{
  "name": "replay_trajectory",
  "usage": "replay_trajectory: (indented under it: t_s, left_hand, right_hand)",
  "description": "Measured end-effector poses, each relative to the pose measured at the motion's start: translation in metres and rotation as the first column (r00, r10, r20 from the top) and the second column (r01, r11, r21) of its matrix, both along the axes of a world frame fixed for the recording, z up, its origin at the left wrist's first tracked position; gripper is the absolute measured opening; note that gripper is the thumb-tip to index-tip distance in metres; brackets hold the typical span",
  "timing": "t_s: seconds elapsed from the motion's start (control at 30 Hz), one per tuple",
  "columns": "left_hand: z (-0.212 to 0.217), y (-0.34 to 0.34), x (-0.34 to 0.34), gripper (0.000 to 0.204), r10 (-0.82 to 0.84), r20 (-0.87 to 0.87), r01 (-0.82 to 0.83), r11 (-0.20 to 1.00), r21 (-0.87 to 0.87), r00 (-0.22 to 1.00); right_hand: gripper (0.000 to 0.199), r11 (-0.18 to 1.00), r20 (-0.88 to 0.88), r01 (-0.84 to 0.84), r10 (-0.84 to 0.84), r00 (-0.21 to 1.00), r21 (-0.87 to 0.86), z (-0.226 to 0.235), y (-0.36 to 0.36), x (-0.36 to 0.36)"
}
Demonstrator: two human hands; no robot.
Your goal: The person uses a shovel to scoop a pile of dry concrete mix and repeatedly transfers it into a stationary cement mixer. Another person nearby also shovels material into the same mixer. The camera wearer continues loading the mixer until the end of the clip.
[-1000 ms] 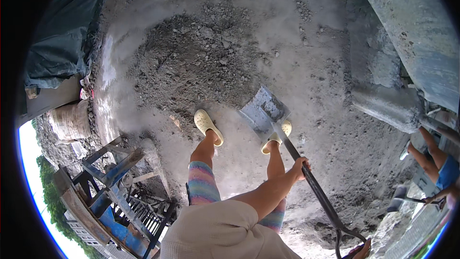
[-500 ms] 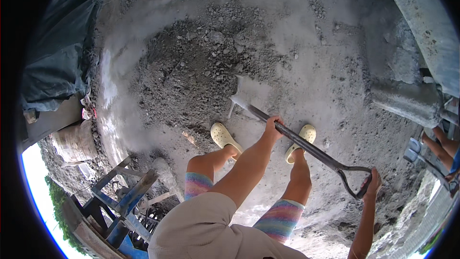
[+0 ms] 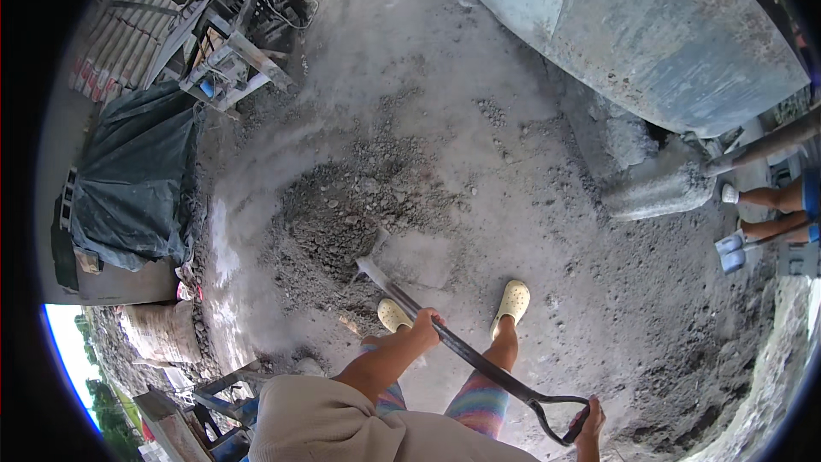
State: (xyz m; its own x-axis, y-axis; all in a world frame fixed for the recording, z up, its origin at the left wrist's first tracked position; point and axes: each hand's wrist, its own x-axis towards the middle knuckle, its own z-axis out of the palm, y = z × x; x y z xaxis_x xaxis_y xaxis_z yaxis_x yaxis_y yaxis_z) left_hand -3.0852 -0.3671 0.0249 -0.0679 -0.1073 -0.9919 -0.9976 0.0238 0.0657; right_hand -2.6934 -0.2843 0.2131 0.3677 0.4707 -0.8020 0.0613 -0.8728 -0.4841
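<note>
The person stands over a heap of grey gravel-and-sand mix [image 3: 359, 222] spread on the concrete ground [image 3: 479, 77], working a long-handled shovel [image 3: 462, 351] whose blade [image 3: 410, 258] lies low at the near edge of the heap, just ahead of a pair of pale clogs [image 3: 513, 299]. The left hand [image 3: 425, 325] is wrapped fully round the dark shaft about midway down, and the right hand [image 3: 590, 421] is closed on the D-shaped grip at the top end, so both hold the tool firmly with no slack showing. The shovel itself looks stiff and fairly light when empty, but a bladeful of this coarse, damp-looking mix would likely be heavy and would tend to spill off the sides (loose stones roll easily), so a wide spacing of the hands, one low on the shaft for lift and one on the D-grip for steering, seems the sound way to hold it. The shaft looks smooth and dusty, which could make it slip in a bare palm. As for containers, a large grey drum [image 3: 650, 26] with a worn surface lies across the upper right; its mouth cannot be seen, so its contents cannot be told. A filled sack [image 3: 158, 329] sits at the left below a dark tarpaulin [image 3: 132, 175] covering something unseen. At the right edge another person's legs [image 3: 770, 214] stand beside a second shovel [image 3: 658, 192], its blade loaded with grey mix.
</note>
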Motion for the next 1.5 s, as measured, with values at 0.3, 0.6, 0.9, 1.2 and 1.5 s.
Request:
replay_trajectory:
  t_s: [0.3, 0.6, 0.9, 1.2, 1.5]
  left_hand:
    - [0.288, 0.203, -0.094, 0.009, -0.155, -0.58, 0.239, 0.968, 0.072, 0.8]
    - [0.575, 0.393, -0.024, 0.021, -0.169, -0.985, 0.751, 0.654, -0.089, 0.03]
    - [0.541, 0.394, 0.022, 0.028, 0.125, -0.89, 0.793, 0.411, 0.45, 0.439]
    - [0.237, 0.256, 0.035, 0.011, 0.093, -0.274, 0.043, 0.89, 0.454, 0.957]
    - [0.049, 0.118, 0.187, 0.014, 0.23, 0.33, -0.298, 0.939, 0.171, 0.916]
  right_hand:
    - [0.035, 0.986, -0.549, 0.088, -0.153, 0.822, -0.143, 0.052, 0.101, -0.055]
    - [0.032, 0.969, -0.98, -0.24, 0.101, 0.172, 0.057, 0.135, 0.164, -0.095]
    - [0.038, 0.927, -0.762, 0.156, 0.177, 0.622, 0.342, 0.162, 0.175, -0.042]
    - [0.043, 0.979, -0.169, 0.132, -0.106, 0.98, 0.154, 0.123, 0.153, 0.034]
    - [0.028, 0.981, 0.298, -0.19, 0.169, 0.939, 0.041, 0.175, 0.124, 0.059]
